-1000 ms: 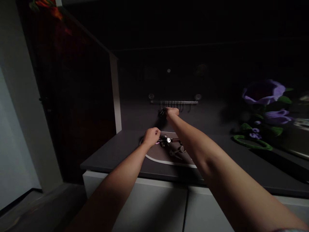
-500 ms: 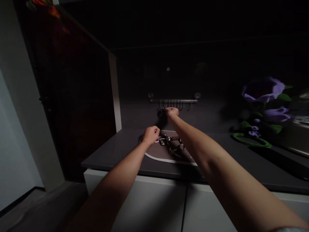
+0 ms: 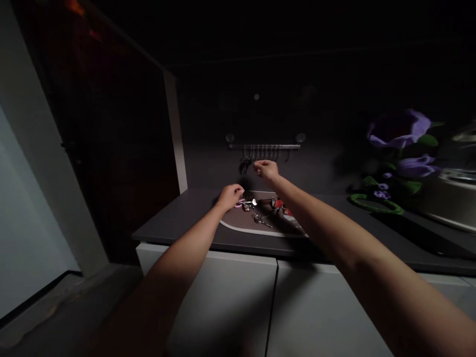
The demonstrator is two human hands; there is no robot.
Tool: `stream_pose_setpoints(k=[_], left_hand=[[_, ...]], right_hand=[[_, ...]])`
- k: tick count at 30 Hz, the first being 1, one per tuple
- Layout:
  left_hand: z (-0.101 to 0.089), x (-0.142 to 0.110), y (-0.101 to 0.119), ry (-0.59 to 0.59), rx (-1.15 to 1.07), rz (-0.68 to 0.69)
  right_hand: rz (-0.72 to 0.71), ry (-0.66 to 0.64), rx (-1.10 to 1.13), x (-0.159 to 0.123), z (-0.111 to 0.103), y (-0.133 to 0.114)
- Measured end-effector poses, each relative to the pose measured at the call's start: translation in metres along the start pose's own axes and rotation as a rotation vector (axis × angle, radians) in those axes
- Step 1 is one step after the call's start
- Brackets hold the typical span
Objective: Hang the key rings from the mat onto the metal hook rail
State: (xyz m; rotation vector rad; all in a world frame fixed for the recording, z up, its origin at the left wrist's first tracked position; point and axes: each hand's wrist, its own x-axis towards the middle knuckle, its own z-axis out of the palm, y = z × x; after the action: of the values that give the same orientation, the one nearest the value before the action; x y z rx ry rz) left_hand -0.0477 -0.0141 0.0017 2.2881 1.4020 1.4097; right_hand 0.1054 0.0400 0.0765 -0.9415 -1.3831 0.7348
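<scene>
My right hand [image 3: 267,169] is raised just below and in front of a clear rail with hooks [image 3: 265,147]. Its fingers are curled closed and nothing shows in them. A dark bunch of keys [image 3: 244,164] hangs from a hook at the rail's left, a little apart from that hand. Lower down, my left hand [image 3: 229,197] is held over the left side of a brown mat [image 3: 238,222] with its fingertips pressed together. What they grip is hidden. Right beside them is a pink ring [image 3: 239,204] with metal pieces. Loose keys [image 3: 263,220] lie on the mat.
Red items [image 3: 277,203] lie on the mat near my right forearm. On the right of the dark counter [image 3: 167,215] stand purple artificial flowers [image 3: 399,130] and a green loop [image 3: 375,204], beside a pale rounded container [image 3: 449,198]. White cabinet doors [image 3: 230,297] are below.
My right hand has drawn away from the keys at the hook, which now hang by themselves. My left hand stays close to the pink ring. The view has shifted slightly.
</scene>
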Motion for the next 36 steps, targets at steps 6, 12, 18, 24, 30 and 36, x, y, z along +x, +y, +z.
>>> stream_pose_setpoints(k=[6, 12, 18, 24, 30, 36], left_hand=[[-0.002, -0.003, -0.001, -0.131, 0.023, 0.078], [-0.005, -0.005, -0.004, -0.207, 0.028, 0.094], [-0.004, -0.005, -0.011, -0.32, 0.025, 0.102], [-0.004, -0.004, -0.013, -0.389, -0.018, 0.075], [-0.004, -0.005, -0.011, -0.359, 0.003, 0.106], [-0.005, -0.003, -0.008, -0.285, 0.076, 0.128]], right_hand=[[0.091, -0.032, -0.019, -0.053, -0.01, 0.013], [-0.143, -0.156, -0.415, -0.082, -0.022, 0.037], [-0.321, -0.313, -0.744, -0.085, -0.027, 0.041], [-0.303, -0.353, -0.742, -0.079, -0.027, 0.044], [-0.329, -0.376, -0.778, -0.076, -0.026, 0.047], [-0.338, -0.392, -0.799, -0.075, -0.025, 0.045]])
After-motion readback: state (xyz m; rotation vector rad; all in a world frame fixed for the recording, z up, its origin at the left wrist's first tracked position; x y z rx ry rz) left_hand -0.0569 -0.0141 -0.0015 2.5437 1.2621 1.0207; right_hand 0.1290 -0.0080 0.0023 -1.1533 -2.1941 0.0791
